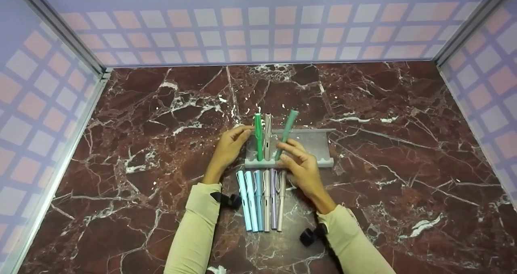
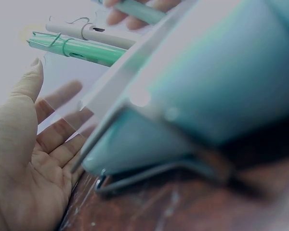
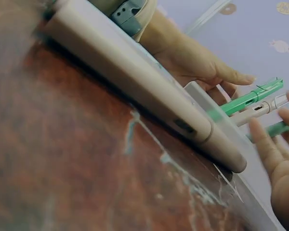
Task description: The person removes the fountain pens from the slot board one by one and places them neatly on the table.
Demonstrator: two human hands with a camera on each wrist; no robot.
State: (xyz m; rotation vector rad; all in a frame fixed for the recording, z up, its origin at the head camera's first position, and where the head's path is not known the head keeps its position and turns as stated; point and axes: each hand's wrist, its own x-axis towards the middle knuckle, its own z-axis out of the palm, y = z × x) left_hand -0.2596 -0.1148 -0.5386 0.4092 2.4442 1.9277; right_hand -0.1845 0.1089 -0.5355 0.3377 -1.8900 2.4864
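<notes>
Three pens stand in the grey pen rack (image 1: 311,142) on the bench (image 1: 404,152): a bright green pen (image 1: 258,134), a beige pen (image 1: 267,134), and a teal pen (image 1: 286,131). Six more lie flat in a row (image 1: 262,199) on the near side of the rack, between the two wrists: two pale blue, one deeper blue, one beige, one lilac, one tan.

The right hand (image 1: 303,167) pinches the teal pen low on its barrel between thumb and fingertips. The pen is slim with a matching cap. It leans to the right of the fingers, its lower end at the rack's front rail just right of the beige pen.

The left hand (image 1: 228,148) lies relaxed and open against the rack's left end. Its fingers (image 1: 242,132) are straight and hold nothing, their tips just left of the green pen. The green and beige pens stand upright, side by side, between the two hands.
</notes>
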